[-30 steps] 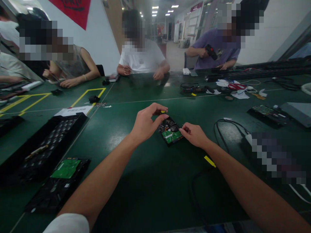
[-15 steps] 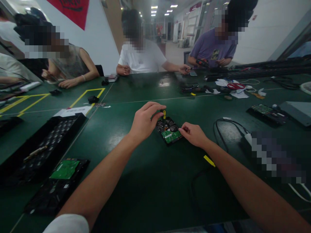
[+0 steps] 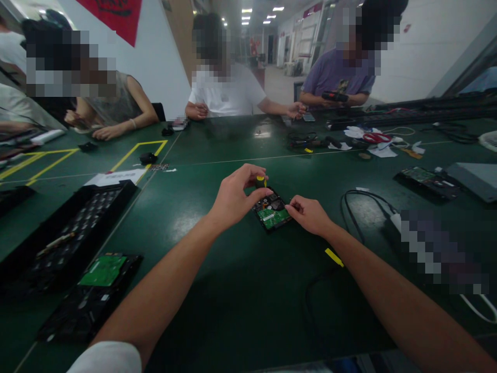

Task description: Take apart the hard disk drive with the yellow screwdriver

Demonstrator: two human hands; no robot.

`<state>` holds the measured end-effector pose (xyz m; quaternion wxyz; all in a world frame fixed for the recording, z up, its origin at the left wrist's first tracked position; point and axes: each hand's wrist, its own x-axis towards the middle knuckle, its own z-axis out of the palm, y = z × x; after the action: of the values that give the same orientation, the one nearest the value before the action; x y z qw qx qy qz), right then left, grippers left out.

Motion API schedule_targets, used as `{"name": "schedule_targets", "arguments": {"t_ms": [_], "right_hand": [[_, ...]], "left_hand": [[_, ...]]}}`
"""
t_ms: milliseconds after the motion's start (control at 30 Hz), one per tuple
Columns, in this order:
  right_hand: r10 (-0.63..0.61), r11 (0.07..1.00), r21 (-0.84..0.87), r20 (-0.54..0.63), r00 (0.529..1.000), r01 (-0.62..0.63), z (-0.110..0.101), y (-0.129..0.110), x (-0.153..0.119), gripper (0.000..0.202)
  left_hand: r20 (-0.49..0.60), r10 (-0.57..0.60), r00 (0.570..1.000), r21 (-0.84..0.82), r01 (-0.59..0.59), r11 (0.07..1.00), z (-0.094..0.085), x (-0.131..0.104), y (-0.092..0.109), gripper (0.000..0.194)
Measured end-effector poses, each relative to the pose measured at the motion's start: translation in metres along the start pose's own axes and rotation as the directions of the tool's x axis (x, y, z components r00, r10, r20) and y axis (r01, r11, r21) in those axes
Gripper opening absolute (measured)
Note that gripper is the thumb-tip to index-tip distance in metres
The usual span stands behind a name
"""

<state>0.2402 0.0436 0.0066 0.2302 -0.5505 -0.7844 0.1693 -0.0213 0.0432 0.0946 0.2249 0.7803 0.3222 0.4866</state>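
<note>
A hard drive (image 3: pixel 272 215) with a green circuit board lies on the green table between my hands. My left hand (image 3: pixel 236 194) is closed around a short black-and-yellow screwdriver (image 3: pixel 260 181) over the drive's far side. Its thumb stretches out below the handle, and the index finger curves over the top. The screwdriver's tip is hidden. On the drive's right edge, my right hand (image 3: pixel 308 213) pinches the corner between thumb and fingertips.
At left lie a long black tray (image 3: pixel 73 228) and another drive with a green board (image 3: pixel 103 271). A cable (image 3: pixel 345 212), a yellow strip (image 3: pixel 334 257) and a further drive (image 3: pixel 425 182) are at right. People sit across the table.
The screwdriver's handle has turned so its yellow end shows more. My left thumb has moved right and down along it. My right hand stays at the drive's edge.
</note>
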Motion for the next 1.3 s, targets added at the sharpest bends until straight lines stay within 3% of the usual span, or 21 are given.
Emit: {"name": "schedule_targets", "arguments": {"t_ms": [167,333,533,733,967,1100,1300], "right_hand": [[-0.004,1.000,-0.013,-0.011,1.000,0.004,0.001,-0.001,0.001,0.028],[-0.008,1.000,-0.008,-0.001,1.000,0.008,0.000,-0.001,0.001,0.029],[-0.005,1.000,0.000,0.001,1.000,0.005,0.000,0.000,0.001,0.029],[-0.004,1.000,-0.006,-0.001,1.000,0.004,0.000,-0.001,0.000,0.028],[-0.003,1.000,-0.003,0.000,1.000,0.003,-0.001,-0.002,0.000,0.028],[-0.001,1.000,0.001,0.005,1.000,0.001,-0.001,-0.001,0.000,0.028],[-0.001,1.000,-0.005,0.000,1.000,0.001,0.000,0.001,0.001,0.028]], "left_hand": [[0.002,0.112,0.994,0.210,-0.110,0.971,-0.006,0.002,0.002,0.025],[0.004,0.106,0.994,0.260,-0.103,0.960,-0.007,0.003,-0.001,0.034],[-0.026,-0.018,1.000,0.056,0.019,0.998,-0.001,-0.001,-0.007,0.036],[-0.016,-0.045,0.999,-0.112,0.043,0.993,0.003,0.000,-0.008,0.033],[-0.031,-0.027,0.999,-0.050,0.025,0.998,0.001,-0.001,-0.008,0.034],[0.000,0.040,0.999,0.073,-0.040,0.997,-0.004,0.001,-0.002,0.029],[0.039,0.107,0.993,0.204,-0.113,0.972,-0.009,0.003,-0.001,0.037]]}}
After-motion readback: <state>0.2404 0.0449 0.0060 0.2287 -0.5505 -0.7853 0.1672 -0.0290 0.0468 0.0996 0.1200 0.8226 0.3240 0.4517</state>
